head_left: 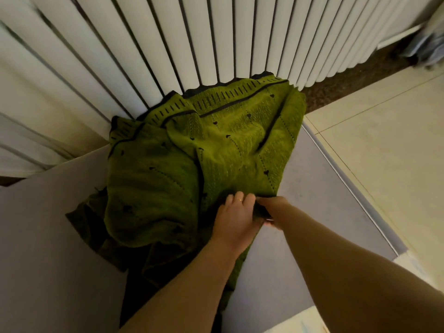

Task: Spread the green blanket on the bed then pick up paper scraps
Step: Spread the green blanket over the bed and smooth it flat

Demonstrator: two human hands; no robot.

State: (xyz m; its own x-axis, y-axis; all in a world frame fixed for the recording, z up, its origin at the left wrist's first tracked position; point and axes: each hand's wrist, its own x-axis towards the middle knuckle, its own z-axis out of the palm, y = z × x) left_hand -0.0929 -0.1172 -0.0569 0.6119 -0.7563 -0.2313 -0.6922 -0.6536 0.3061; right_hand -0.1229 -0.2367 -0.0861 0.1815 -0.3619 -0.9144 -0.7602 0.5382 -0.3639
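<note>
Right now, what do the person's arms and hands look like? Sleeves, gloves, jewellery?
Both forearms are bare, no sleeves in view, and no gloves. The left hand has a thin gold-coloured ring on one of its fingers. The right hand is mostly hidden, so nothing worn can be made out there.
</note>
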